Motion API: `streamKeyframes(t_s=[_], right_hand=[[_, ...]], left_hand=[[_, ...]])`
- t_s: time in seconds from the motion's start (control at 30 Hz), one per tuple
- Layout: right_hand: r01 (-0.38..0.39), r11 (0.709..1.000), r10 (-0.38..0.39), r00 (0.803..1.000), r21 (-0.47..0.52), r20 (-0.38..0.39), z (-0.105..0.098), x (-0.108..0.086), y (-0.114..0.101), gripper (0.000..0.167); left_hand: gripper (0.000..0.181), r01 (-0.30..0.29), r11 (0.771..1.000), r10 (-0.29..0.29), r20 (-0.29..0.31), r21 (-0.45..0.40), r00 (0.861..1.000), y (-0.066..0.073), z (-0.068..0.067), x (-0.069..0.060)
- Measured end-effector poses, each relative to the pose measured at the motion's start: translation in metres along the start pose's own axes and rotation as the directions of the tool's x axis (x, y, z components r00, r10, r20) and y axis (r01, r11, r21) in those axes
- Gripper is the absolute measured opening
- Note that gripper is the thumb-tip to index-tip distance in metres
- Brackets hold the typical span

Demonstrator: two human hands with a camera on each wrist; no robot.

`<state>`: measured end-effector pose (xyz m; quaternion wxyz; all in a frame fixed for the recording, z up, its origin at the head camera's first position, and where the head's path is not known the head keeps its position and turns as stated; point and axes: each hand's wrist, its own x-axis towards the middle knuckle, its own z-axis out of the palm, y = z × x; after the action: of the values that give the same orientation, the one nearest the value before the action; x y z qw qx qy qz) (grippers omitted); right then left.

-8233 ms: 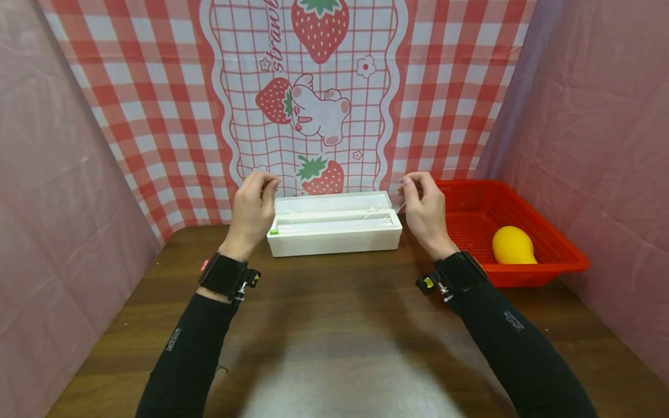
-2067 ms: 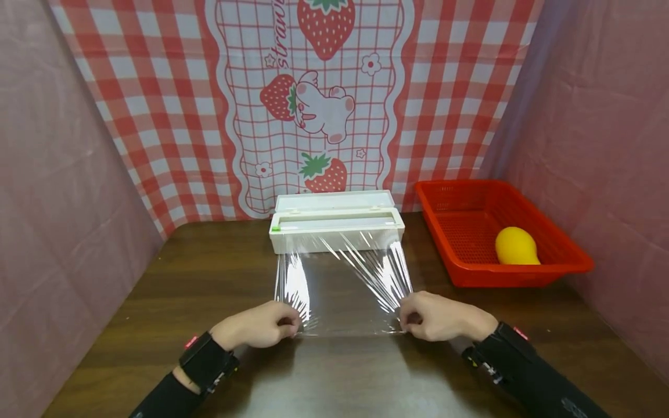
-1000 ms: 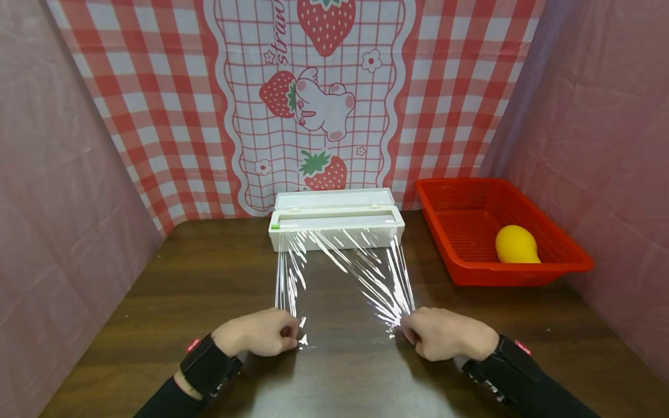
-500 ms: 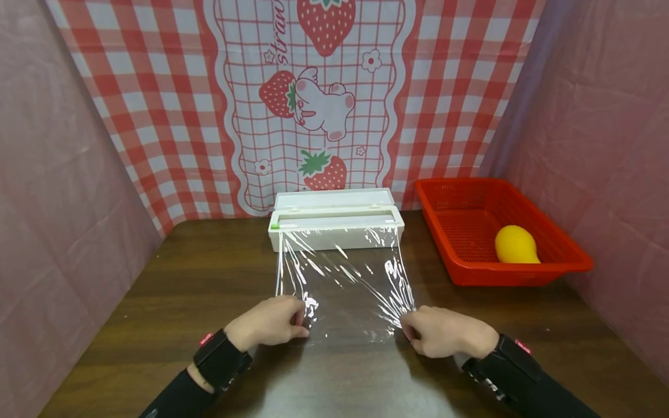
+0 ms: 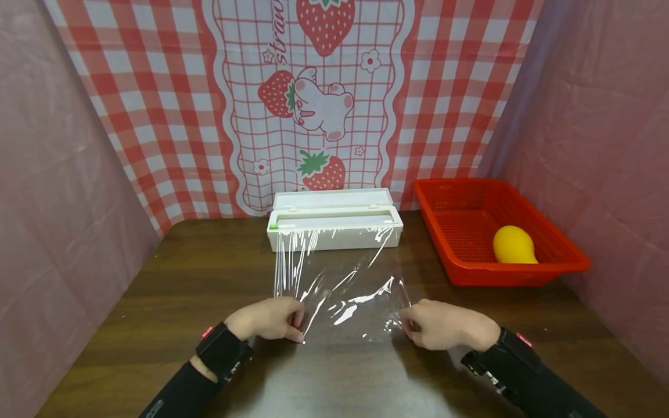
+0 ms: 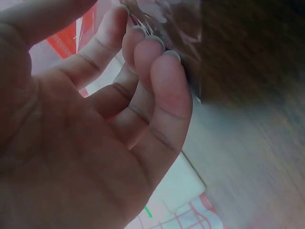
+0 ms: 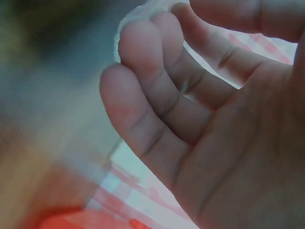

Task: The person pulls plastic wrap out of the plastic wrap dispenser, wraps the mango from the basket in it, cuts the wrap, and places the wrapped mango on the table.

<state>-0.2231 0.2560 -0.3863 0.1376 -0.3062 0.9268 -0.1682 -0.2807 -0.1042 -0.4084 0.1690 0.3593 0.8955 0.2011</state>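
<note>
A sheet of clear plastic wrap [image 5: 355, 307] stretches from the front of a white wrap dispenser box [image 5: 334, 239] toward me, low over the brown table. Its left near corner is pinched by my left hand [image 5: 272, 318], its right near corner by my right hand [image 5: 446, 325]. Bright creases run across the film, which looks looser on the right. In the left wrist view, crumpled film [image 6: 183, 21] lies at the curled fingertips. The right wrist view shows a film edge [image 7: 116, 45] behind the fingers. The dispenser's lid [image 5: 333, 198] stands raised at the back.
A red plastic basket [image 5: 522, 276] stands at the right, holding a yellow rounded fruit-like object [image 5: 514, 245]. Behind the table [image 5: 172, 302] hangs a red-checked strawberry cloth [image 5: 167, 116]. Pink curtains [image 5: 601, 145] close in both sides.
Earlier both hands were at the box; since then they drew the wrap toward me. Over the last second the left hand shifted slightly right and the film's creases changed, slackening on the right.
</note>
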Motion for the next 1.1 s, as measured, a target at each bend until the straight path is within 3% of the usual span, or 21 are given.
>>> streamKeyframes(t_s=[0.33,0.47,0.57,0.77,0.9,1.1], right_hand=[[-0.001,1.0,0.0,0.997,-0.004,-0.075,-0.048,-0.007,-0.007,0.008],[0.008,0.999,-0.015,0.985,-0.045,-0.172,-0.073,-0.012,-0.005,0.005],[-0.058,0.996,0.039,0.967,-0.07,-0.25,-0.094,-0.016,0.002,0.009],[-0.248,0.968,0.223,0.922,-0.042,-0.315,-0.135,-0.02,0.038,0.023],[-0.328,0.944,0.308,0.906,-0.025,-0.29,-0.15,-0.02,0.073,0.037],[-0.422,0.907,0.41,0.88,0.003,-0.239,-0.157,-0.024,0.118,0.049]], left_hand=[[0.029,0.042,0.999,-0.042,-0.004,0.001,0.999,0.001,0.001,-0.001],[0.03,0.041,0.999,-0.041,-0.011,0.011,0.999,0.0,0.003,-0.001],[0.031,0.032,0.999,-0.032,-0.023,0.028,0.999,-0.001,0.004,-0.001],[0.031,0.04,0.999,-0.039,-0.029,0.021,0.999,-0.003,0.004,-0.002],[0.03,0.044,0.999,-0.044,-0.027,0.007,0.999,-0.003,0.002,-0.004],[0.03,0.038,0.999,-0.038,-0.029,-0.003,0.999,-0.004,0.002,-0.003]])
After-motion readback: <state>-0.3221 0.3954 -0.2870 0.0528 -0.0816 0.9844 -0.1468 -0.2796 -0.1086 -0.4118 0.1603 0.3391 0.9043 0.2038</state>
